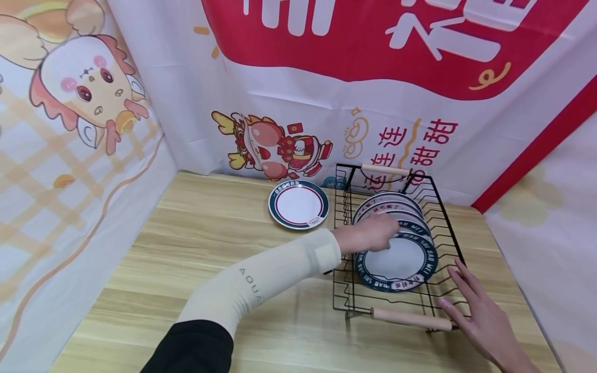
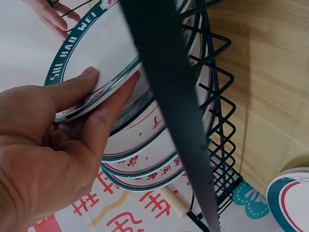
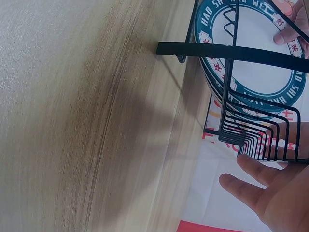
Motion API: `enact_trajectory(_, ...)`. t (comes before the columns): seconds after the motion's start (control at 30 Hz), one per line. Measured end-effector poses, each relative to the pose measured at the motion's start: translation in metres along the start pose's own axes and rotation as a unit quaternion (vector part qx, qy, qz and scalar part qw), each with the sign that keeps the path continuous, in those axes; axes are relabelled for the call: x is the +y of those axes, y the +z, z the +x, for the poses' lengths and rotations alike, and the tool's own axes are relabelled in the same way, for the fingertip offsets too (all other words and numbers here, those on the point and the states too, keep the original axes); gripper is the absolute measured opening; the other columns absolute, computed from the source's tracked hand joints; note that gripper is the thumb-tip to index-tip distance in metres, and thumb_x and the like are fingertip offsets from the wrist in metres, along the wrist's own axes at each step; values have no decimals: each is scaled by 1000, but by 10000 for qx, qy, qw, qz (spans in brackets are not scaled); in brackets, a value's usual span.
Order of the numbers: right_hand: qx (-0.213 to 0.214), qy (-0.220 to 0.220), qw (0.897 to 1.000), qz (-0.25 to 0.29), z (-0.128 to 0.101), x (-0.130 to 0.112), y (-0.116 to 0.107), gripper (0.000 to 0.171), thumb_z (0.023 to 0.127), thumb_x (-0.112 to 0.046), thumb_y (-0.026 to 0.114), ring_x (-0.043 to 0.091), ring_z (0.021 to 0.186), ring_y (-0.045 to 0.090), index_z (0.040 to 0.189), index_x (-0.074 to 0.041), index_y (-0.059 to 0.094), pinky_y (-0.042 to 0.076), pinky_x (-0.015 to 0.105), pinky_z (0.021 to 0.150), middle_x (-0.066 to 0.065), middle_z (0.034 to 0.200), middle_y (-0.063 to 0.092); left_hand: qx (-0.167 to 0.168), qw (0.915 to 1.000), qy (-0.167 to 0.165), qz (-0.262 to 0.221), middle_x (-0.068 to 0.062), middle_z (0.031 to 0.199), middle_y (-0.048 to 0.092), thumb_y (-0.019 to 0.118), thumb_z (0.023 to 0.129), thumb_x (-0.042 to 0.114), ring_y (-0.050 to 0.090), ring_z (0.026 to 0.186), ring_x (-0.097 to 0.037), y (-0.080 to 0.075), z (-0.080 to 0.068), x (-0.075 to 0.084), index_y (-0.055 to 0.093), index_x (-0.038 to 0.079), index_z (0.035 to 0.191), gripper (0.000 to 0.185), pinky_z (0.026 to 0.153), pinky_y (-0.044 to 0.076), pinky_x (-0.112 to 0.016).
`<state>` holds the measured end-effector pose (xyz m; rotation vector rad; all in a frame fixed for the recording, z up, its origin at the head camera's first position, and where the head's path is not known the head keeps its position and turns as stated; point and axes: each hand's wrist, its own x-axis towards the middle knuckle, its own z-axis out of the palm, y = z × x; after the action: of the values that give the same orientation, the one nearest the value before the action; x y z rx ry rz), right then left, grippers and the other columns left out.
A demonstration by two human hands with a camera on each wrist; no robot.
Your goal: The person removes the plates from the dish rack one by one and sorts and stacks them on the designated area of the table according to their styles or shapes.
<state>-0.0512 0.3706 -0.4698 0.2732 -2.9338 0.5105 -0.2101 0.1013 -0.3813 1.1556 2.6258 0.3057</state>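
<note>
The left hand (image 1: 368, 234) reaches in from the left over the black wire rack (image 1: 443, 217) and pinches the top rim of the nearest plate (image 1: 396, 261). In the left wrist view the thumb lies on the plate's white face and the fingers (image 2: 113, 104) curl behind its dark green edge, so the grip is narrow and closed on that plate. The plate stands tilted in the rack's near slots, at the right side of the table (image 1: 210, 248).

Behind it, toward the far end of the rack, more plates (image 1: 389, 207) stand on edge, close together, with red lettering on their rims.

The right hand (image 1: 485, 321) lies at the rack's near right corner with fingers straight and spread. Its fingertips touch the wire frame just beside the near wooden handle (image 1: 410, 318); its grip is wide and holds nothing.

A second wooden handle (image 1: 384, 170) caps the rack's far end. Left of the rack, well apart from the hands, a single plate (image 1: 298, 204) lies flat on the table near the printed cloth backdrop (image 1: 326, 103).
</note>
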Motion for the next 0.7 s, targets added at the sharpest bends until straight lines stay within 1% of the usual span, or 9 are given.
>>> enact_trajectory(0.13, -32, 55, 10000, -12, -1, 0, 0, 78, 99, -37, 72, 60, 131, 51, 163, -7, 38, 48, 79, 79, 14, 175, 23, 148, 9998, 129, -71, 5, 115, 70, 78, 98, 18, 62, 103, -8, 3, -2, -3, 73, 14, 125, 28, 88, 50, -19)
enact_trajectory(0.33, -34, 58, 10000, -52, -1, 1, 1, 78, 99, -38, 72, 60, 129, 51, 163, -6, 39, 49, 78, 77, 14, 174, 23, 311, 9988, 336, -156, 6, 98, 70, 78, 98, 18, 60, 86, -8, 5, -5, -8, 76, 12, 115, 18, 76, 48, -19)
enact_trajectory(0.43, 1, 27, 10000, -45, 0, 1, 1, 78, 99, -38, 73, 60, 129, 52, 162, -6, 39, 50, 78, 76, 14, 174, 24, 326, 9984, 387, -233, 6, 99, 70, 77, 99, 18, 60, 88, -7, 3, -7, -9, 74, 12, 116, 19, 75, 49, -17)
enact_trajectory(0.57, 35, -1, 10000, -31, 0, 1, 1, 78, 99, -37, 73, 60, 128, 53, 162, -6, 40, 49, 78, 76, 11, 175, 22, 390, 9981, 425, -226, 5, 106, 71, 75, 100, 19, 62, 95, -7, -3, -11, -10, 73, 12, 120, 21, 81, 50, -17)
enact_trajectory(0.67, -2, 32, 10000, -49, 0, 1, 1, 78, 99, -38, 72, 60, 129, 52, 163, -7, 39, 49, 78, 76, 10, 176, 20, 516, 9974, 468, -202, 5, 101, 70, 74, 101, 20, 63, 91, -7, -8, -12, -10, 74, 13, 116, 17, 79, 51, -18)
enact_trajectory(0.7, -26, 53, 10000, -61, 0, 0, 1, 78, 100, -39, 72, 60, 129, 52, 163, -7, 38, 49, 78, 76, 10, 176, 20, 564, 9970, 478, -216, 6, 98, 70, 74, 101, 20, 63, 89, -7, -10, -12, -10, 74, 13, 115, 16, 76, 52, -17)
